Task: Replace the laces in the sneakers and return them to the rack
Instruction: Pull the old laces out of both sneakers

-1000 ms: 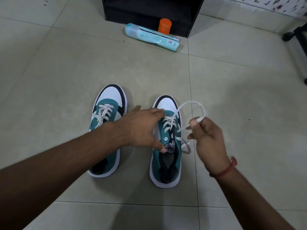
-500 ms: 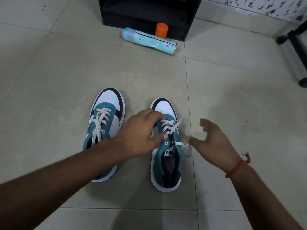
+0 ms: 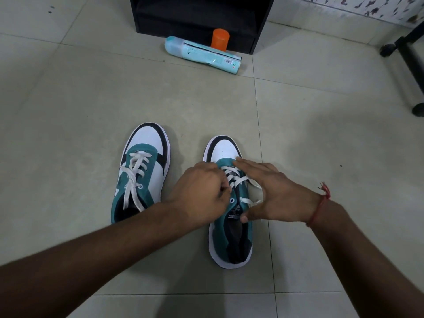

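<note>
Left sneaker (image 3: 142, 171): laced, on floor tile. My left hand (image 3: 202, 193): fingers curled, pinching white lace (image 3: 236, 177) of right sneaker (image 3: 229, 226). My right hand (image 3: 275, 193): fingers straight, spread over that sneaker's outer side. Black rack (image 3: 202, 17): beyond, near blue bottle (image 3: 202, 55).

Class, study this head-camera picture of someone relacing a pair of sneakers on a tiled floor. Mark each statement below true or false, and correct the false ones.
1. Both hands are at the right sneaker. True.
2. The left sneaker has no lace in it. False: a white lace is threaded through it.
3. The orange-capped bottle stands upright. False: it lies on its side by the black rack.
4. The right hand has straight fingers spread over the laces. True.
5. The left hand lies flat and open. False: its fingers curl at the white lace.
</note>
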